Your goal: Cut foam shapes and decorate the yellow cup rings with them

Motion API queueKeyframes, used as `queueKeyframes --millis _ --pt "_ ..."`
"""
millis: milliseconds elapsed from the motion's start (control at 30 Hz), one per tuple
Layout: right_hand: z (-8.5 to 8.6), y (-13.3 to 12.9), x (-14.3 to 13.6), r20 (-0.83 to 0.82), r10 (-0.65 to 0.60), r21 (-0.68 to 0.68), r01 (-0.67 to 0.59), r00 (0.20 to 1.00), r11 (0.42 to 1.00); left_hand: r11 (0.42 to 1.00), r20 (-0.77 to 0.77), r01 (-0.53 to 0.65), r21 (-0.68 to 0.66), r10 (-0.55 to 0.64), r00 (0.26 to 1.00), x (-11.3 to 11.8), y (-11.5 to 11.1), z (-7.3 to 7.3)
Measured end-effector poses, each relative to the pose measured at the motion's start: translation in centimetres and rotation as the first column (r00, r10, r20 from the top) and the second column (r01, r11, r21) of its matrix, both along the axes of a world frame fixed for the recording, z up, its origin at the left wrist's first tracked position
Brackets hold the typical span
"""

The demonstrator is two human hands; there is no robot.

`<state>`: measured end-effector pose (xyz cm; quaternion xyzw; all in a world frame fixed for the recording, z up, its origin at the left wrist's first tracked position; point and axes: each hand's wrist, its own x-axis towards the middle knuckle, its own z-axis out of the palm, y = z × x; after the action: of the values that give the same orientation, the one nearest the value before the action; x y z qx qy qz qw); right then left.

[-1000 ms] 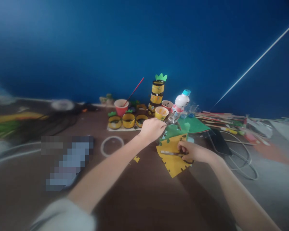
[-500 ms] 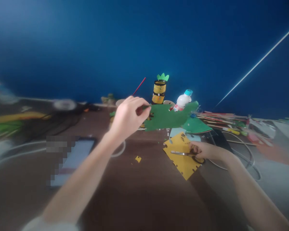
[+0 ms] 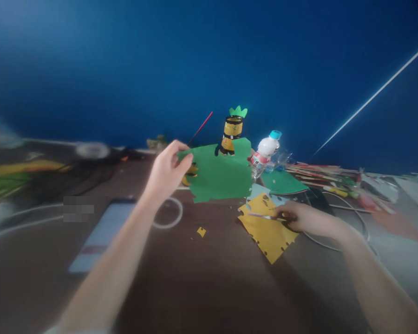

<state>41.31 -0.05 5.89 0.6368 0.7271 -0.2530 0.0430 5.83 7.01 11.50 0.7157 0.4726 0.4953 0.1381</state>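
Note:
Between thumb and fingers, my left hand (image 3: pixel 169 167) pinches the left edge of a sheet of green paper (image 3: pixel 223 178). The sheet is held up above the table and has cut, uneven edges. My right hand (image 3: pixel 292 216) is closed round the handles of a pair of scissors (image 3: pixel 264 215), whose blades point left. Under the scissors lies a yellow sheet of paper (image 3: pixel 273 241) with small notches along its edges. A small yellow scrap (image 3: pixel 201 231) rests on the table to its left. Behind the green sheet stands a yellow and black can (image 3: pixel 233 127) with a green paper crown.
A white bottle with a blue cap (image 3: pixel 267 147) leans behind the green sheet's right side. More green paper (image 3: pixel 282 181) lies at the right, before a heap of sticks (image 3: pixel 313 170). A tablet-like device (image 3: pixel 101 236) and a white cable (image 3: pixel 179 218) are at the left.
My left hand has moved left and slightly down, taking the green sheet with it. The sheet now faces me more fully and uncovers the bottle. The scissors have tilted a little in my right hand.

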Motion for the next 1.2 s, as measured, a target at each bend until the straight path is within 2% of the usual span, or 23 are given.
queueKeyframes --millis 133,200,267,333,400,567,733,900,1000,1100,1200 --pt "3.2 0.9 -1.2 -0.15 0.0 -0.029 -0.004 0.989 1.0 0.998 0.18 0.034 -0.043 -0.025 0.983 -0.6 0.6 -0.4" --pt "4.0 1.7 -2.5 -0.218 -0.004 -0.03 -0.003 0.976 1.0 0.991 0.298 0.101 -0.084 -0.072 0.952 -0.9 1.0 -0.6" --pt "4.0 2.6 -4.1 -0.331 0.031 0.034 -0.021 0.943 0.999 0.979 0.389 0.159 -0.129 -0.098 0.916 -1.3 1.2 -0.7" --pt "3.5 3.7 -5.9 -0.509 0.063 0.148 0.014 0.858 0.989 0.97 0.443 0.183 -0.158 -0.096 0.891 -1.7 1.4 -0.8" --pt "2.9 4.9 -7.8 -0.657 0.063 0.217 0.109 0.751 0.97 0.969 0.473 0.188 -0.161 -0.092 0.876 -2.1 1.5 -0.7" --pt "1.8 7.1 -12.6 -0.806 0.151 0.34 0.239 0.573 0.91 0.966 0.487 0.201 -0.163 -0.098 0.868 -2.7 1.6 -0.7" --pt "1.4 7.4 -14.9 -0.929 0.109 0.227 0.31 0.354 0.923 0.964 0.462 0.193 -0.184 -0.089 0.882 -3.1 1.9 -1.1" --pt "1.4 7.1 -14.6 -0.947 0.061 0.16 0.297 0.315 0.941 0.961 0.505 0.189 -0.204 -0.062 0.861 -2.8 1.9 -0.9" --pt "1.4 7.2 -14.2 -0.956 0.057 0.151 0.318 0.288 0.936 0.922 0.589 0.262 -0.284 -0.048 0.807 -2.5 2.0 -0.7" --pt "1.1 7.4 -13.8 -0.963 0.06 0.159 0.374 0.263 0.914 0.852 0.594 0.384 -0.356 -0.111 0.797 -2.3 1.9 -1.2" --pt "0.9 7.5 -13.7 -0.96 0.074 0.176 0.379 0.269 0.908 0.821 0.512 0.435 -0.371 -0.21 0.833 -2.1 1.6 -2.1"
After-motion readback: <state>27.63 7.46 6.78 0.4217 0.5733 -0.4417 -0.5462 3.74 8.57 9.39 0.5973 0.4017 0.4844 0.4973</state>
